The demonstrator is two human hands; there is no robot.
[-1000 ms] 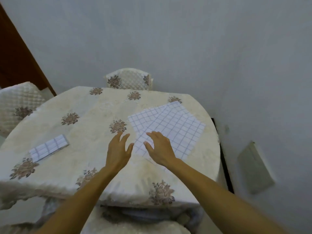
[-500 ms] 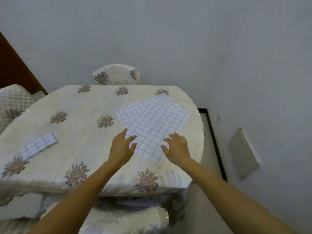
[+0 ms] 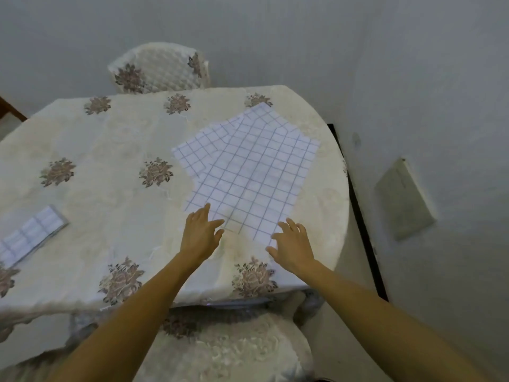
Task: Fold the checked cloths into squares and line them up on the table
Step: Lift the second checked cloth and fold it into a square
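**A:** What's the surface like?

**B:** A rounded counter (image 3: pixel 110 175) draped in cream fabric with brown flower prints. A quilted chair (image 3: pixel 162 68) in matching fabric stands at its far side against a plain pale wall (image 3: pixel 275 37). Another chair (image 3: pixel 234 351) is tucked in at the near side.

**A:** And to the right?

**B:** A dark strip (image 3: pixel 358 210) runs beside the counter's edge, and beyond it is a grey panel (image 3: pixel 403 199).

**A:** Where are the cloths?

**B:** The top checked cloth (image 3: pixel 253 177) lies flat on the counter's right part. It overlaps a second checked cloth (image 3: pixel 198 150), which shows at its far left. A folded checked cloth (image 3: pixel 30 235) sits well apart, near the left edge.

**A:** The hands?

**B:** Both have their fingers spread and grip nothing. The left hand (image 3: pixel 199 235) is at the top cloth's near-left corner and the right hand (image 3: pixel 293 244) at its near-right corner, fingertips on the edge.
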